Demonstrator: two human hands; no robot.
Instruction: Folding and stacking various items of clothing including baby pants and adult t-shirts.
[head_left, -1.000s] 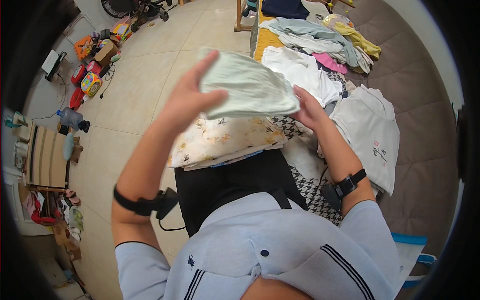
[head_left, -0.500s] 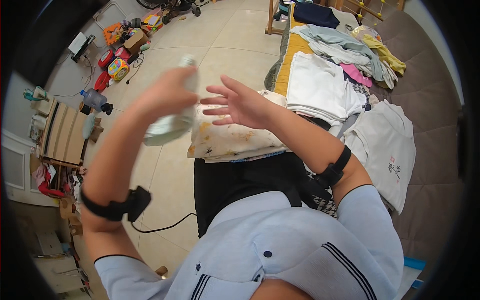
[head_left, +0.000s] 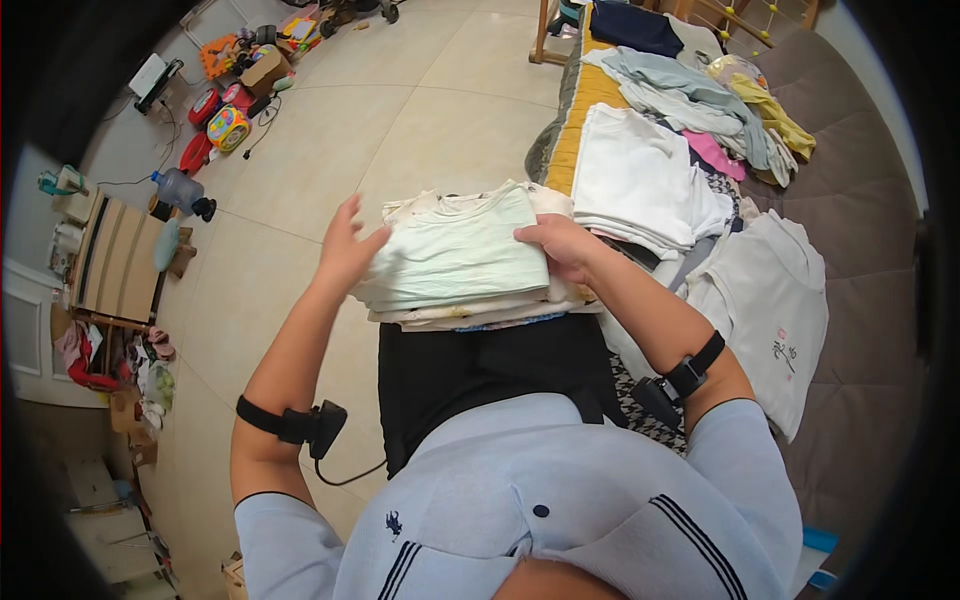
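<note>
A folded pale mint-green T-shirt point(head_left: 455, 250) lies on a stack of folded cream patterned clothes point(head_left: 440, 318), which rests on my lap over black trousers. Beside the shirt's left edge, my left hand point(head_left: 350, 248) is open, its thumb and fingers apart. My right hand point(head_left: 563, 246) grips the shirt's right edge: the thumb lies on top, and the other fingers are partly hidden at the side of the stack.
To the right is a brown sofa point(head_left: 860, 290) with folded white clothes point(head_left: 625, 180), a white T-shirt point(head_left: 765, 320) and a loose heap of clothes point(head_left: 690, 100). Toys point(head_left: 228, 128) and a water jug point(head_left: 180, 193) stand on the tiled floor at far left.
The mint-green shirt has come from my raised left hand onto the stack. My left hand has lowered and let go; my right hand has moved right and taken the shirt's edge.
</note>
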